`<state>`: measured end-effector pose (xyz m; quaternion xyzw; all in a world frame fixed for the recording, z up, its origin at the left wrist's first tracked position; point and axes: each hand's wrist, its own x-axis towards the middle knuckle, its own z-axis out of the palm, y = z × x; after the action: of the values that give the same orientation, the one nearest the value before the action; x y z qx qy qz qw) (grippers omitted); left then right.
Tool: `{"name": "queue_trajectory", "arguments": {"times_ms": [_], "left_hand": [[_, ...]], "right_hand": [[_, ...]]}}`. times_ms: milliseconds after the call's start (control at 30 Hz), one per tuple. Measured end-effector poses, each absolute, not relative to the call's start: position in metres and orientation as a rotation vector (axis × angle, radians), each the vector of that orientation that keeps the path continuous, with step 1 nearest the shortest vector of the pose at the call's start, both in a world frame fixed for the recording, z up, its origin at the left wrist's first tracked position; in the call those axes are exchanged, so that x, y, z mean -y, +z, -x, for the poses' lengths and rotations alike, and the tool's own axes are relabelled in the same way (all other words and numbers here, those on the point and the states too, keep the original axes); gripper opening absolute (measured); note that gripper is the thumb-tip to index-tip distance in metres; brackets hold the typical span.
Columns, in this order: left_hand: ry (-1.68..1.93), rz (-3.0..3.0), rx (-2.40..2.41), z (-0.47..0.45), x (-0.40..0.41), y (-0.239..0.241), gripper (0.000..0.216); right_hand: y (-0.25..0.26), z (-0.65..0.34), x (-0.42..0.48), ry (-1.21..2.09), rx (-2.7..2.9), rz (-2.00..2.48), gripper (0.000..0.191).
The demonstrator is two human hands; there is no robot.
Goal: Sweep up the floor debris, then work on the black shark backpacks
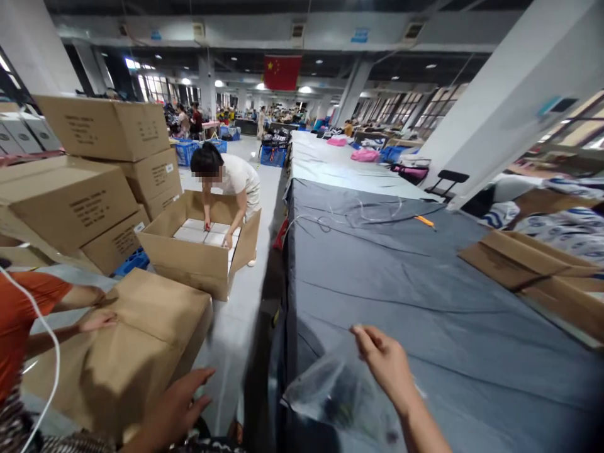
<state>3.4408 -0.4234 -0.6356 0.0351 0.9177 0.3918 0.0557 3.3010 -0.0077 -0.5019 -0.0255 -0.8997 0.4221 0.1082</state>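
Note:
My right hand (pixel 384 365) is above the near left part of the grey-covered table (pixel 377 270). Its fingers are curled with thumb and forefinger pinched at the upper edge of a clear plastic bag (pixel 330 393). The bag spreads below the hand; dark, blurred shapes show through it. Low in the view, my left hand (pixel 174 406) has its thumb and fingers apart and holds nothing. It is near a large brown carton (pixel 155 308), on which a co-worker in an orange top rests a hand (pixel 99 321).
Another person bends over an open carton (pixel 189 258) with white boxes inside. Stacked cartons (pixel 80 195) stand at left. On the table lie an orange-handled cutter (pixel 425 221), loose clear strips and flattened cardboard (pixel 514 258). A white cord (pixel 51 340) hangs at far left.

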Motion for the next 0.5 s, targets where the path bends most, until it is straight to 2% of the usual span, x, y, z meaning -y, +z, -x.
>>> {"name": "queue_trajectory", "arguments": {"times_ms": [100,233,300,433,500], "left_hand": [[1.072,-0.308,-2.686,-3.381,0.392,-0.612,0.067],[1.062,-0.641,-2.680,-3.285,0.342,-0.598,0.129],[1.087,-0.756,-2.722,-3.237,0.319,-0.597,0.149],[1.247,-0.801,-2.695,-3.156,0.290,-0.595,0.159],[1.406,-0.778,-2.636,-3.124,0.286,-0.594,0.151]], "right_hand": [[-0.500,-3.275,0.035,1.298,2.554,-0.095,0.051],[-0.484,-3.235,0.067,1.564,2.391,-0.036,0.050],[-0.470,-3.209,0.086,1.671,2.302,-0.004,0.047],[-0.449,-3.152,0.142,1.859,2.247,-0.046,0.045],[-0.447,-3.123,0.173,2.000,2.258,-0.078,0.047]]}}
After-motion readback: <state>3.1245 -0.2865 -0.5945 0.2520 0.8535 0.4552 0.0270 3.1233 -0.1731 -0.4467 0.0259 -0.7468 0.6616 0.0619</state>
